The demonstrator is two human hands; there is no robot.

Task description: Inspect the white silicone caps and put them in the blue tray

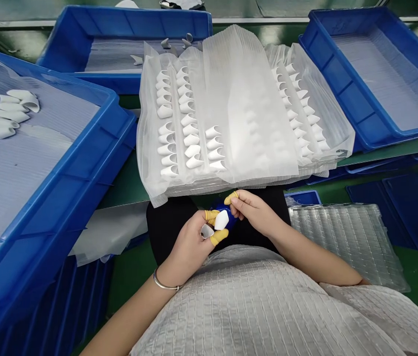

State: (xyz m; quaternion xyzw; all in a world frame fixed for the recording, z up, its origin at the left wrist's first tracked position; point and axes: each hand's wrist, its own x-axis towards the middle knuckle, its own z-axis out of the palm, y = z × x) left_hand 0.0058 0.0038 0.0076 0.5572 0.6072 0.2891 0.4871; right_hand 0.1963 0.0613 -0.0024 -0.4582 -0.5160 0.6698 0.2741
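Note:
My left hand (198,233), with yellow finger cots on the thumb and fingertips, pinches a small white curved plastic piece (221,220) above my lap. A second piece (206,231), shaded grey, is tucked against the same fingers. Just to the right, my right hand (248,207) is closed, with a yellow cot on one fingertip; whether anything is between its fingers is hidden. Below and between the hands a blue object (232,217) shows in part, its kind unclear. In front lies a clear tray (175,189) with rows of similar white pieces (193,151), partly under thin white sheets (246,99).
Blue bins stand at the left (94,133), at the back (120,24) and at the right (346,89). Loose white pieces (3,116) lie on sheeting in the left bin. Clear empty-looking trays (346,242) are stacked low at my right.

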